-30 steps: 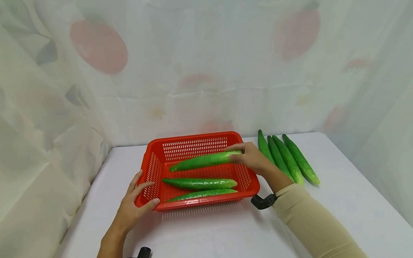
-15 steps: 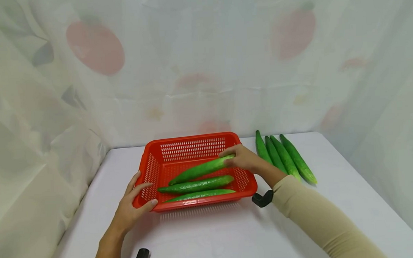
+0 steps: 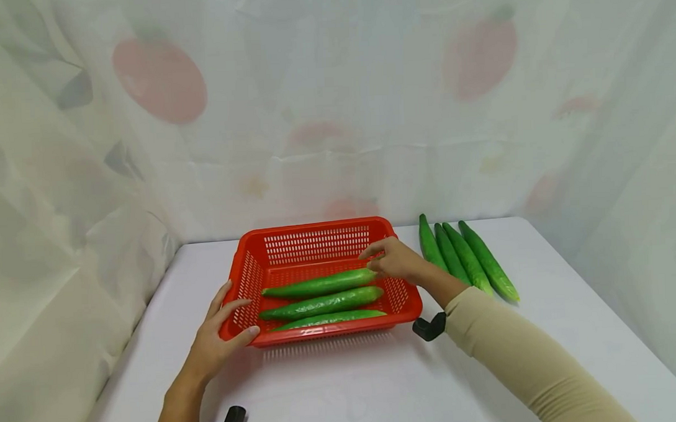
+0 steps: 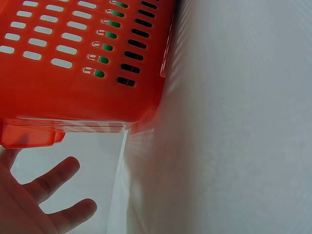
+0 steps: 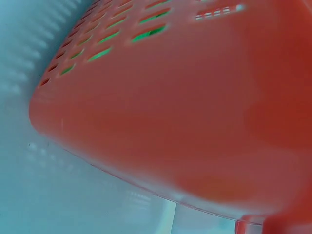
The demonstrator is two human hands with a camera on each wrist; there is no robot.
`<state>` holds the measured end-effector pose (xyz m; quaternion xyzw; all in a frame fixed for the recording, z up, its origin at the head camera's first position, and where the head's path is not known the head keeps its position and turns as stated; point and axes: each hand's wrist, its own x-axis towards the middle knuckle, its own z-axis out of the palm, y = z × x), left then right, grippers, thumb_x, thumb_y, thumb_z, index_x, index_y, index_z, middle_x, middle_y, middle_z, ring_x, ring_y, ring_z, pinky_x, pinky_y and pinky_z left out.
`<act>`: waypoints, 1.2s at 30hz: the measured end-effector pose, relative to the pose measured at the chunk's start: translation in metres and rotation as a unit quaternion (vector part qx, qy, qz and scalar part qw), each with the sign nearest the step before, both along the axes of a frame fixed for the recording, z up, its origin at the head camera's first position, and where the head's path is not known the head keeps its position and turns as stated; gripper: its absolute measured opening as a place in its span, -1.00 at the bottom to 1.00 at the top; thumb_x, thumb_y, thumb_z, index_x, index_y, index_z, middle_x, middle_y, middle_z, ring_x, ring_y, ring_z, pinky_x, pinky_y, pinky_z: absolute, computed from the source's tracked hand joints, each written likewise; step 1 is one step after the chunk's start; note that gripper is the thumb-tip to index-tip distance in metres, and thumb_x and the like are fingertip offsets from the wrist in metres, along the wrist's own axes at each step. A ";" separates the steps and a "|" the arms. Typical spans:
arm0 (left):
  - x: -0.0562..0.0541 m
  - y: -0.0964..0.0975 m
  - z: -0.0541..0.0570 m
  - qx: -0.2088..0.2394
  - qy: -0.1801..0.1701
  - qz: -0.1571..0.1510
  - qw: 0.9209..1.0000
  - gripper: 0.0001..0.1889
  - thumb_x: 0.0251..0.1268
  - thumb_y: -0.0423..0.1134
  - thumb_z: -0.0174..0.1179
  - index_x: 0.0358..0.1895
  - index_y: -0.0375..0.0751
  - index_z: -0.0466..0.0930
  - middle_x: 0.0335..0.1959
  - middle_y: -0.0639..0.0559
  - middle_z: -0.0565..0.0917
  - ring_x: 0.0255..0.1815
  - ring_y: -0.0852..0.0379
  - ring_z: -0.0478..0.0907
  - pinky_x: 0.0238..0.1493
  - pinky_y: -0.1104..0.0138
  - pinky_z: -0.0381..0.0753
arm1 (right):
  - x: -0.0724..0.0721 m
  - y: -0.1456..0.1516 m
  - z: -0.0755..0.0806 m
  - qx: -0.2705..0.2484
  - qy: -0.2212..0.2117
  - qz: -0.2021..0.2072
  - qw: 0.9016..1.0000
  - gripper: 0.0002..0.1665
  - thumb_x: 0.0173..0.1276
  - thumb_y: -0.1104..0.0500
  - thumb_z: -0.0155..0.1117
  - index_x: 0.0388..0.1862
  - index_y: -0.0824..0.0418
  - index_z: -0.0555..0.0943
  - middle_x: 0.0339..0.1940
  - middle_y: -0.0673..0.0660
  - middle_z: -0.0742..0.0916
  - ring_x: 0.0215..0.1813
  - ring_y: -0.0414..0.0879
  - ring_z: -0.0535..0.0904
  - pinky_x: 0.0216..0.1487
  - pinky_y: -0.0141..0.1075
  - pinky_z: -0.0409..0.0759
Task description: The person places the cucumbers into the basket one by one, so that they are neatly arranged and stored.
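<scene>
My left hand (image 3: 214, 342) rests at the left front corner of a red plastic basket (image 3: 325, 332), its fingers spread around the rim. Its thumb lies along the front rim, and in the left wrist view two fingers (image 4: 56, 180) extend freely outside the wall. Three cucumbers lie side by side in the basket: a back one (image 3: 318, 285), a middle one (image 3: 321, 303) and a front one (image 3: 330, 318) partly hidden by the front rim. My right hand (image 3: 392, 259) reaches over the right rim, fingers parted beside the pale end of the back cucumber.
To the right of the basket, several more cucumbers (image 3: 468, 256) lie on the white table (image 3: 333, 391), partly behind the right forearm. A printed curtain (image 3: 334, 112) hangs behind the table and along both sides.
The right hand has lowered the back cucumber from above the basket onto its floor, beside the other two, and let go of it. The left hand stays at the basket's corner.
</scene>
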<state>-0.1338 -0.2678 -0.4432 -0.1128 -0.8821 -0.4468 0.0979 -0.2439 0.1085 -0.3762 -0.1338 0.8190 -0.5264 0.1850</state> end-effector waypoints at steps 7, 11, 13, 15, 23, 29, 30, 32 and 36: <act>-0.002 0.000 -0.002 -0.001 0.002 -0.001 1.000 -0.49 0.12 -0.11 0.37 0.17 -0.15 0.54 0.53 0.07 -0.02 0.45 -0.22 -0.01 0.09 -0.32 0.23 | -0.002 0.003 -0.002 -0.029 -0.005 -0.005 1.000 -0.67 0.34 0.41 0.16 0.08 0.42 0.58 0.08 0.39 0.57 -0.10 0.09 0.64 -0.17 -0.10 0.63; -0.001 0.000 -0.002 0.001 0.000 -0.001 1.000 -0.48 0.12 -0.11 0.37 0.17 -0.14 0.54 0.53 0.08 -0.02 0.46 -0.21 -0.02 0.10 -0.34 0.20 | 0.001 0.006 -0.002 -0.059 -0.008 -0.016 0.998 -0.69 0.34 0.40 0.18 0.06 0.38 0.59 0.10 0.38 0.56 -0.07 0.15 0.63 -0.14 -0.04 0.61; -0.001 0.001 -0.002 0.002 -0.001 -0.001 1.000 -0.48 0.12 -0.11 0.37 0.17 -0.14 0.54 0.54 0.08 -0.02 0.46 -0.21 -0.03 0.10 -0.34 0.20 | 0.003 0.008 -0.001 -0.069 -0.005 -0.017 0.997 -0.69 0.35 0.39 0.19 0.06 0.37 0.59 0.08 0.35 0.56 -0.07 0.16 0.63 -0.11 0.01 0.59; -0.001 0.000 -0.002 0.003 -0.001 -0.001 1.000 -0.49 0.12 -0.11 0.37 0.17 -0.14 0.54 0.54 0.08 -0.02 0.46 -0.21 -0.03 0.10 -0.34 0.21 | 0.005 0.010 0.001 -0.076 -0.003 -0.017 0.997 -0.69 0.35 0.38 0.18 0.07 0.37 0.59 0.07 0.31 0.57 -0.04 0.19 0.61 -0.10 0.02 0.58; 0.000 -0.001 0.000 0.006 0.003 0.001 1.000 -0.49 0.12 -0.13 0.37 0.16 -0.17 0.54 0.53 0.06 -0.02 0.45 -0.22 -0.01 0.11 -0.29 0.24 | 0.012 0.022 0.008 -0.129 -0.015 -0.019 0.991 -0.59 0.37 0.32 0.21 0.18 0.36 0.50 0.14 0.31 0.54 0.10 0.25 0.54 -0.07 0.00 0.58; 0.001 -0.001 0.000 0.007 0.004 0.001 1.000 -0.49 0.12 -0.14 0.37 0.15 -0.18 0.54 0.53 0.04 -0.01 0.45 -0.22 -0.01 0.11 -0.29 0.24 | 0.017 0.032 0.013 -0.160 -0.011 -0.036 0.986 -0.56 0.35 0.30 0.25 0.20 0.33 0.49 0.17 0.31 0.53 0.18 0.23 0.47 -0.05 0.01 0.57; 0.001 -0.001 0.000 0.007 0.004 0.001 1.000 -0.49 0.12 -0.14 0.37 0.15 -0.18 0.54 0.53 0.04 -0.01 0.45 -0.22 -0.01 0.11 -0.29 0.24 | 0.018 0.034 0.013 -0.165 -0.010 -0.039 0.985 -0.56 0.35 0.30 0.25 0.19 0.33 0.49 0.18 0.33 0.52 0.20 0.25 0.44 -0.05 0.02 0.57; 0.001 -0.001 0.000 0.008 0.003 0.000 1.000 -0.49 0.12 -0.13 0.37 0.16 -0.17 0.54 0.53 0.05 -0.02 0.45 -0.22 -0.01 0.11 -0.28 0.25 | 0.021 0.037 0.016 -0.176 -0.006 -0.039 0.984 -0.55 0.35 0.30 0.25 0.20 0.36 0.47 0.20 0.39 0.49 0.24 0.32 0.39 -0.06 0.02 0.56; 0.001 -0.001 -0.001 0.006 0.002 0.000 1.000 -0.49 0.12 -0.13 0.37 0.16 -0.16 0.54 0.53 0.07 -0.02 0.44 -0.22 -0.01 0.09 -0.28 0.27 | 0.026 0.044 0.021 -0.186 0.007 -0.047 0.981 -0.51 0.35 0.27 0.27 0.23 0.38 0.45 0.24 0.43 0.46 0.24 0.29 0.39 -0.05 0.07 0.55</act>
